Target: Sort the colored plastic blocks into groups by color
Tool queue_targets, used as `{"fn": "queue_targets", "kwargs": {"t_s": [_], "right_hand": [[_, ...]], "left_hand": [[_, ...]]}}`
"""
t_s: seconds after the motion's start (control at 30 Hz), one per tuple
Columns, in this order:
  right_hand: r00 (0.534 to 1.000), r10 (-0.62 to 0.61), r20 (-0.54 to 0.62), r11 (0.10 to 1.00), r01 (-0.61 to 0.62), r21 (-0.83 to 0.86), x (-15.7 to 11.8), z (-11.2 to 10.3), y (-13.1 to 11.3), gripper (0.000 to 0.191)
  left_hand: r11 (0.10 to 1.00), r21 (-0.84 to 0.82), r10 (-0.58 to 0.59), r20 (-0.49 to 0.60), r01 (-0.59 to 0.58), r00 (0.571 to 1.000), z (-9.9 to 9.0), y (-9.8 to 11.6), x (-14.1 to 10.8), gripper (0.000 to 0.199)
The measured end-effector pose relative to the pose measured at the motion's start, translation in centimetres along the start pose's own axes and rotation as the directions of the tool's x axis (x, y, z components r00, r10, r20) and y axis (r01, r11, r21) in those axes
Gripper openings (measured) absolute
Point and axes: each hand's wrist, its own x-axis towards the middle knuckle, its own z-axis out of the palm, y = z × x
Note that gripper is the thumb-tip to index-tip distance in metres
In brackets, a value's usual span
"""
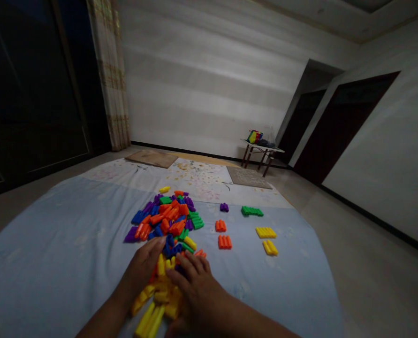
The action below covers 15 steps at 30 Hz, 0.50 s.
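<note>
My left hand [143, 263] lies along the left side of a heap of yellow plastic pieces [162, 284], its fingers stretched out and pointing forward. On the right side of the same heap, my right hand [198, 279] has its fingers spread over some pieces. The yellow pieces are tube-shaped, and part of them is hidden beneath my hands. Just beyond my fingertips is a larger mixed pile of orange, blue, purple and green pieces [170, 213]. A dark blue piece [171, 247] sits between the two hands. I see neither hand gripping a piece.
Right of the pile, small sorted groups lie on the blue bedsheet [89, 234]: purple [224, 207], green [252, 211], orange [224, 242] and yellow [266, 232]. Two mats [249, 177] [152, 158] rest at the far edge. A small table [261, 146] stands beyond.
</note>
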Motion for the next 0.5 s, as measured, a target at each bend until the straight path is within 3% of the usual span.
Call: {"fn": "queue_targets", "kwargs": {"t_s": [0.13,0.27,0.4,0.5], "right_hand": [[0.994,0.089,-0.057,0.994,-0.092,-0.066,2.8,1.4,1.1,0.091],[0.984,0.128,-0.124,0.985,-0.14,-0.1,5.4,1.6,1.5,0.085],[0.992,0.06,-0.107,0.998,-0.062,-0.021,5.7,0.7,1.8,0.093],[0.978,0.054,-0.2,0.997,-0.041,0.069,4.9,-0.6,2.4,0.073]], "left_hand": [[0.999,0.041,0.016,0.001,-0.016,1.0,-0.3,0.8,0.0,0.052],[0.995,0.079,0.058,-0.024,-0.056,0.998,-0.9,1.1,0.2,0.05],[0.999,0.04,0.029,-0.056,-0.027,0.998,-1.5,0.9,0.2,0.053],[1.0,0.029,0.004,-0.094,-0.002,0.996,-1.9,0.9,0.2,0.054]]}}
